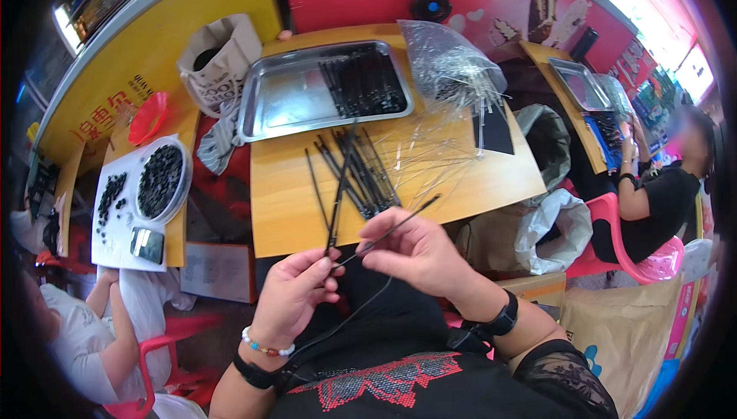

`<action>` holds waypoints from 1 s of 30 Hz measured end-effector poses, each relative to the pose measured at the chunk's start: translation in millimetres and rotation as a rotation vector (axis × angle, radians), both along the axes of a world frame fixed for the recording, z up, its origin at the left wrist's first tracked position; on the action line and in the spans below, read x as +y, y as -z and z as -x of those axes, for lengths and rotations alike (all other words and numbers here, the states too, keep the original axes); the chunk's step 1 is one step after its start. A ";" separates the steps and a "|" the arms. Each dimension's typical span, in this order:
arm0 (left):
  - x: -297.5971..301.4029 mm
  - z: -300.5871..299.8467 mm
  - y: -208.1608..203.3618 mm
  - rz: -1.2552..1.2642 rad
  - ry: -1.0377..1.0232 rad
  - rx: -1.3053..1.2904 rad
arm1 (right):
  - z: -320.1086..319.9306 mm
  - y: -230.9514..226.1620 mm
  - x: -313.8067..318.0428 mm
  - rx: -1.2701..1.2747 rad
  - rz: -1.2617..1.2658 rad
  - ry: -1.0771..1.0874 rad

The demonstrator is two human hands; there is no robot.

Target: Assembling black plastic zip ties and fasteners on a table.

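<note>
My left hand (pixel 298 290) is closed, pinching the lower end of a long thin black stick (pixel 335 216) that points up over the table edge. My right hand (pixel 418 254) pinches a thin black rod (pixel 398 225) between thumb and fingers. This rod slants from my left fingertips up to the right, its far end slightly thicker. A loose bunch of black sticks (pixel 370 181) lies on the wooden table (pixel 288 227) just beyond my hands. Farther back, a metal tray (pixel 288 89) holds many more black sticks (pixel 361 85) laid side by side.
A clear plastic bag (pixel 437 47) spills thin transparent strips (pixel 430 150) across the table's right side. A canvas bag (pixel 226 66) stands left of the tray. On the left table, a round tub (pixel 186 181) holds small black pieces. People sit at left and right on pink chairs (pixel 652 262).
</note>
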State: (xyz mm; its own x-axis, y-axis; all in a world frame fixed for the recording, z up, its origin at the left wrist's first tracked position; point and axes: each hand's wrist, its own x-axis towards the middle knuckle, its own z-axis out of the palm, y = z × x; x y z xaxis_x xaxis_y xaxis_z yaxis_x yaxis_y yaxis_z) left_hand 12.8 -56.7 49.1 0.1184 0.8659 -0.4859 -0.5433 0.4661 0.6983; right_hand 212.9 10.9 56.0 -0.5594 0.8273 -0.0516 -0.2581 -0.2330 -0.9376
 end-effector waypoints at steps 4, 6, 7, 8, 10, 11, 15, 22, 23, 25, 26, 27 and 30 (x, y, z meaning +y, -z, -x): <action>-2.3 3.7 -6.6 -0.046 -0.053 0.118 | -22.6 6.7 2.6 -0.380 -0.342 -0.033; -2.8 7.2 -4.3 -0.077 -0.035 0.107 | -45.8 25.0 12.5 -0.676 -0.761 0.103; -1.4 8.5 -2.8 -0.102 -0.025 0.101 | -56.8 27.4 17.0 -0.763 -0.763 0.192; 0.7 8.3 -2.6 -0.104 -0.017 0.097 | -72.2 33.9 24.4 -0.855 -0.811 0.256; 3.1 8.9 -2.3 -0.106 -0.013 0.078 | -98.5 45.1 41.2 -1.012 -0.825 0.308; 5.1 8.7 -1.9 -0.106 -0.008 0.075 | -105.7 48.5 49.6 -1.017 -0.822 0.312; 10.9 7.8 -0.7 -0.112 -0.051 0.064 | -117.8 52.1 64.8 -1.046 -1.067 0.275; 9.3 14.0 2.9 -0.099 -0.090 0.023 | -131.1 54.5 51.7 -1.026 -1.237 0.195; 9.3 13.4 3.1 -0.097 -0.093 0.025 | -133.1 61.8 50.7 -1.010 -1.277 0.232; 10.3 10.7 2.9 -0.095 -0.090 0.028 | -138.4 73.0 47.8 -0.981 -1.297 0.271; 11.3 9.2 2.3 -0.093 -0.075 0.031 | -139.4 75.4 47.3 -0.943 -1.320 0.305; 11.9 7.8 1.7 -0.091 -0.059 0.035 | -139.6 73.9 45.7 -0.944 -1.319 0.308; 11.8 3.9 0.4 -0.076 -0.041 0.049 | -138.1 58.6 40.6 -0.921 -1.309 0.320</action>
